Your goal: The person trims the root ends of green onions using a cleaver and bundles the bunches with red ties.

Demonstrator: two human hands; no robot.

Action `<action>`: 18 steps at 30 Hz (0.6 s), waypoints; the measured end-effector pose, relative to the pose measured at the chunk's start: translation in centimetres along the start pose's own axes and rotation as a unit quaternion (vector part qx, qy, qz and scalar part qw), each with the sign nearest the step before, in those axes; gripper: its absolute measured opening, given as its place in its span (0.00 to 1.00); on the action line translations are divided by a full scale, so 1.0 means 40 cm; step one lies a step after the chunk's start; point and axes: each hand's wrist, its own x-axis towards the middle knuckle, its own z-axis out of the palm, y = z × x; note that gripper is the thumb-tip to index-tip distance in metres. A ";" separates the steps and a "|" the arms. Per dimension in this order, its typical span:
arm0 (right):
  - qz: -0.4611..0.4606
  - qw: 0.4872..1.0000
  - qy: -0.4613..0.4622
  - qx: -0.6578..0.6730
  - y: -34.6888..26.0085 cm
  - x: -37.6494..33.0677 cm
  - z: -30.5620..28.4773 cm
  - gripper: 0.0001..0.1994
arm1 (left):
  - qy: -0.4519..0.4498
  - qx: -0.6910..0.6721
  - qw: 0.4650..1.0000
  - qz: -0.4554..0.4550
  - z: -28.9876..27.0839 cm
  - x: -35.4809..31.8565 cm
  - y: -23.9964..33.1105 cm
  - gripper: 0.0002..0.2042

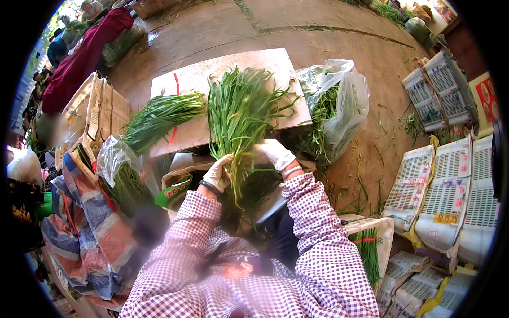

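Here's the bunch, long, flat green blades fanning raggedly over the pale, stained worktop, its lower ends yellowish and straggly! The left hand has fingers gripping the base; the right hand touches opposite, its fingers' closure impossible to tell.

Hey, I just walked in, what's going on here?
A person in a checked shirt is handling a bundle of long green leaves over a pale board. The gloved left hand grips it near its lower end; the gloved right hand is against its other side. Another bunch lies across the board's left edge, and a clear bag of greens sits to the right.
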 end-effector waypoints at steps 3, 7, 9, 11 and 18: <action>0.004 1.000 -0.005 0.006 -0.044 -0.033 0.035 0.13 | -0.009 0.009 1.000 -0.013 -0.003 0.002 0.005 0.13; 0.059 0.997 -0.028 -0.032 -0.053 -0.036 0.043 0.11 | -0.009 0.007 1.000 -0.004 -0.022 0.016 0.000 0.13; -0.016 0.998 -0.025 -0.062 -0.050 -0.040 0.057 0.12 | 0.004 0.012 1.000 -0.008 -0.029 0.027 -0.003 0.12; -0.053 0.994 -0.010 -0.100 -0.050 -0.044 0.070 0.12 | 0.021 0.013 1.000 -0.016 -0.040 0.042 -0.007 0.11; 0.014 0.999 -0.001 -0.045 -0.080 -0.054 0.075 0.12 | 0.009 0.019 1.000 -0.008 -0.014 0.028 -0.005 0.12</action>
